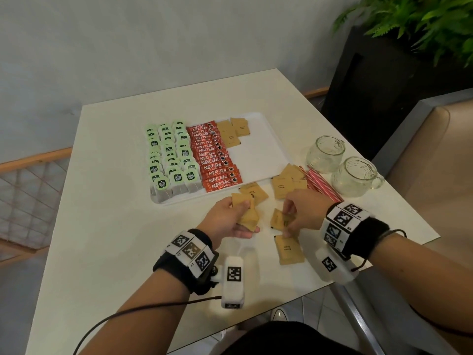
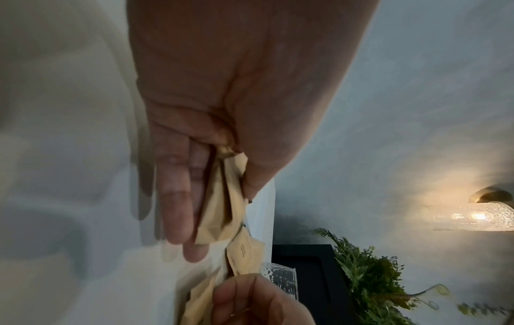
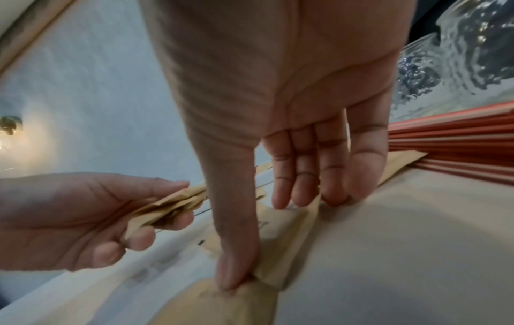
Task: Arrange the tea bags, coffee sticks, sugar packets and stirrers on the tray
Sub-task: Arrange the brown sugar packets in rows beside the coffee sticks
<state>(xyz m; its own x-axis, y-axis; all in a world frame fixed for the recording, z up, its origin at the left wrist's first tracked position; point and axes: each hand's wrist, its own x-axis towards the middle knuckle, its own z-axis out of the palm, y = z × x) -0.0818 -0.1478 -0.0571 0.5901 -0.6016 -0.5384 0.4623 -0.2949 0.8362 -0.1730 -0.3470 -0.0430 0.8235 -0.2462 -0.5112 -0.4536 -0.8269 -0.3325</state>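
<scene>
A: What was the biggest thing there?

B: The white table (image 1: 115,201). On it, toward the far edge, lay a white tray (image 1: 263,149).

A: And on the tray?

B: Green tea bags (image 1: 171,160) filled its left end in rows. Red coffee sticks (image 1: 217,160) lay in a column just beside them, and a few brown sugar packets (image 1: 234,131) sat at the far edge, right of the sticks.

A: Off the tray?

B: Two glass mugs (image 1: 343,165) stood by the table's right edge, with red stirrers (image 1: 321,184) lying just beside them. Loose sugar packets (image 1: 284,185) were scattered between the tray's near edge and the table's near edge.

A: The hands?

B: The left hand (image 1: 230,219) gripped a bunch of sugar packets (image 2: 222,209) between thumb and fingers, above the table near the tray's near edge. The right hand (image 1: 304,211) had its fingers extended down, thumb (image 3: 236,259) and fingertips (image 3: 333,193) pressing on a packet (image 3: 281,233) lying on the table.
</scene>
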